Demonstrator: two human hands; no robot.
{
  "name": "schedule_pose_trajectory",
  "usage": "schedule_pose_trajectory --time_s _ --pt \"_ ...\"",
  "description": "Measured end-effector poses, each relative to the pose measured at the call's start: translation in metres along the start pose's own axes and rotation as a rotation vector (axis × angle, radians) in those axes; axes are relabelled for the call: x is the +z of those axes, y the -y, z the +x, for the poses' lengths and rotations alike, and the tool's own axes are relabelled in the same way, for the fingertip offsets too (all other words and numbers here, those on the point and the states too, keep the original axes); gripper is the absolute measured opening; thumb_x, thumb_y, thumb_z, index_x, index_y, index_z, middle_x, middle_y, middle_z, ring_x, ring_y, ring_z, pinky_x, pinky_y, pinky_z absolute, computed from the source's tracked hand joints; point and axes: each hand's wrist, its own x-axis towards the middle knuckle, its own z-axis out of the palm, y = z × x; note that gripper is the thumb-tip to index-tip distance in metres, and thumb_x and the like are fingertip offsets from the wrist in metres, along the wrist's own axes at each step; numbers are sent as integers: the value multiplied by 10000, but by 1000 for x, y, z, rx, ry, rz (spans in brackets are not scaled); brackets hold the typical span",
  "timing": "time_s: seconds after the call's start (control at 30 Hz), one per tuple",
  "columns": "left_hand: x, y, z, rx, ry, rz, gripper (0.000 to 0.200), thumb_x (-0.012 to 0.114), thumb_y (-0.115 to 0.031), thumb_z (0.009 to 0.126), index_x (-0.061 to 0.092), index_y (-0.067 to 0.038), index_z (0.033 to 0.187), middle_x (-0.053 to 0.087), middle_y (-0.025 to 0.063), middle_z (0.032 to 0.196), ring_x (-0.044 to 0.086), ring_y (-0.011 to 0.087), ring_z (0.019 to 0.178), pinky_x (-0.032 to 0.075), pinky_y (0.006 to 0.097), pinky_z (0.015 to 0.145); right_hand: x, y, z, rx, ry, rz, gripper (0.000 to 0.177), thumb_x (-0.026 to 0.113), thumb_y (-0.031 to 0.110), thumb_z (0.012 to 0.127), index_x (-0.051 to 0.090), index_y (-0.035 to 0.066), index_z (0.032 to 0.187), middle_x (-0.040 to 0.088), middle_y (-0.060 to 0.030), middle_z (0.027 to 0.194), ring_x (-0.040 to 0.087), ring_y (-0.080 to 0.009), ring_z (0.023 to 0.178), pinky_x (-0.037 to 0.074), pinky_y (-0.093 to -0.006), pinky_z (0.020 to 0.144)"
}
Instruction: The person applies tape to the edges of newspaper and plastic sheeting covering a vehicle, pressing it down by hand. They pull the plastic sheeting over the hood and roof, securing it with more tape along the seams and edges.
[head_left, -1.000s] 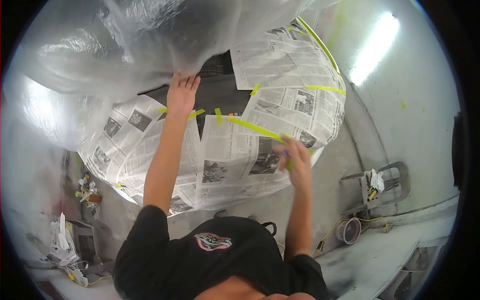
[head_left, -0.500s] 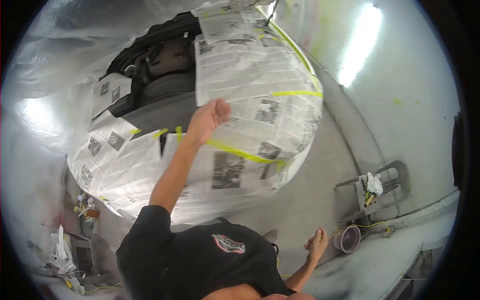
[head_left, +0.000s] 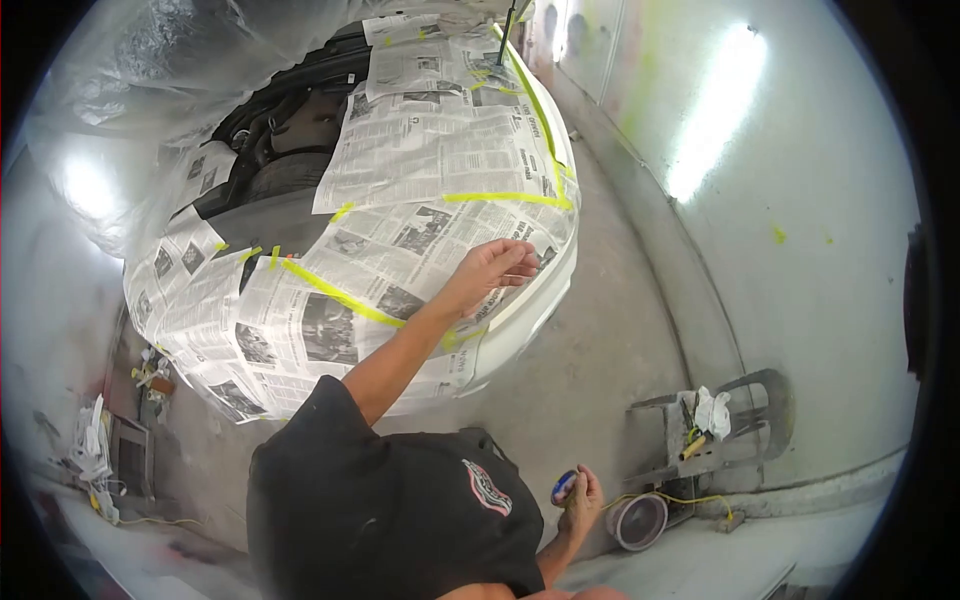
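Note:
Sheets of newspaper (head_left: pixel 395 225) are taped over the front of a car, with bright yellow masking tape strips (head_left: pixel 345 300) along their edges. My left hand (head_left: pixel 495 274) reaches over the sheets near the car's curved front corner. Its fingers are loosely bent and apart, and nothing shows in them. Low on the right, away from the car, my right hand (head_left: pixel 582 502) is closed on a tape roll (head_left: pixel 565 487) with a blue centre. White bodywork (head_left: pixel 520 335) shows along the corner below the paper.
Clear plastic sheeting (head_left: pixel 100 130) hangs at the upper left beside the uncovered engine bay (head_left: pixel 275 170). To the right stand a grey chair (head_left: pixel 765 420) holding a white cloth (head_left: pixel 712 412) and a round bucket (head_left: pixel 638 522). A pale wall (head_left: pixel 810 290) runs along that side.
My left hand has moved right across the newspaper toward the car's corner. My right hand has turned, so the tape roll shows. The view has shifted too.

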Motion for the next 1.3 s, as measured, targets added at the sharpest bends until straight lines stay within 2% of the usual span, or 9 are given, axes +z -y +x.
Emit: schedule_pose_trajectory --time_s 0.13,0.23,0.33,0.43,0.67,0.87,1.0,1.13,1.3 --pt "23 10 47 43 -59 22 381 586 -313 1029 599 -12 1261 681 99 1109 650 172 1049 536 327 919 18 39 68 133 141 77 260 571 131 1013 595 -19 1224 575 -39 755 566 -140 524 474 -278 469" --pt "36 24 87 77 -108 -11 370 585 -311 1029 607 -12 1246 683 93 1106 650 168 1039 532 324 920 14 63 134 130 211 27 278 573 120 1008 577 -30 1242 571 -41 761 558 -137 561 475 -283 475" --pt "51 34 135 130 -153 -63 373 592 -325 1026 617 -13 1229 685 76 1091 650 158 1024 522 311 919 9 97 206 114 124 110 292 572 108 1004 564 -35 1258 576 -46 771 554 -126 610 487 -278 497" --pt "66 34 188 175 -230 -116 371 587 -325 1028 617 -10 1223 686 74 1077 651 160 1025 512 311 926 -1 134 270 96 169 225 286 576 106 1000 562 -36 1248 574 -48 769 559 -122 643 489 -264 511" --pt "75 9 278 261 -282 5 325 572 -284 1038 622 -20 1222 692 66 1087 650 142 1031 511 297 896 19 174 408 157 265 88 199 574 148 1009 620 -20 1104 552 -35 710 525 -125 550 458 -257 473" --pt "48 -5 337 412 -416 76 279 512 -217 1054 626 -9 1200 697 93 1085 661 183 1026 529 341 918 76 196 504 194 373 -190 234 589 234 1006 639 5 1006 551 -21 652 520 -129 466 431 -261 428" --pt "41 -23 390 467 -479 169 281 516 -240 1059 633 -12 1173 697 90 1077 657 178 1026 525 343 904 101 222 569 153 410 -358 261 592 261 1005 647 6 994 546 -12 633 532 -118 456 422 -260 411" --pt "26 -45 471 564 -504 307 289 525 -265 1055 636 -15 1147 693 79 1072 645 165 1011 508 332 912 92 238 652 107 407 -430 268 585 273 1009 651 14 987 540 -7 625 540 -113 454 422 -251 409" --pt "20 -76 555 671 -638 498 290 541 -267 1048 651 -12 1130 697 68 1065 642 147 996 499 306 904 73 277 787 78 349 -526 276 572 283 1017 652 24 970 532 -3 620 536 -109 451 415 -247 405"
